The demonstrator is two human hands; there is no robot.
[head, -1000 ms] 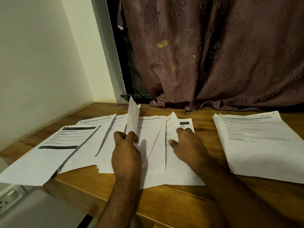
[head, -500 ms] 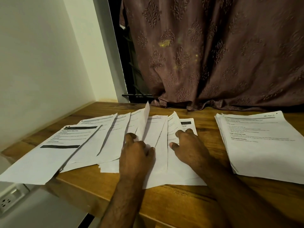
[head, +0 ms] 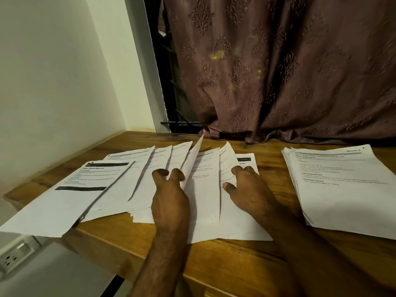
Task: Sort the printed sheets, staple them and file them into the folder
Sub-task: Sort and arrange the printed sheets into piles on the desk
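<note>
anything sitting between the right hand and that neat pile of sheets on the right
Nothing visible does. The right hand presses on the fanned sheets, and only a strip of bare wooden table separates it from the neat stack further right. No stapler or folder shows in view.

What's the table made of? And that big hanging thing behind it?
The table looks like wood with a smooth brown finish: grain streaks show. The curtain looks like soft woven cloth, dull mauve, with a raised pattern and hanging folds.
</note>
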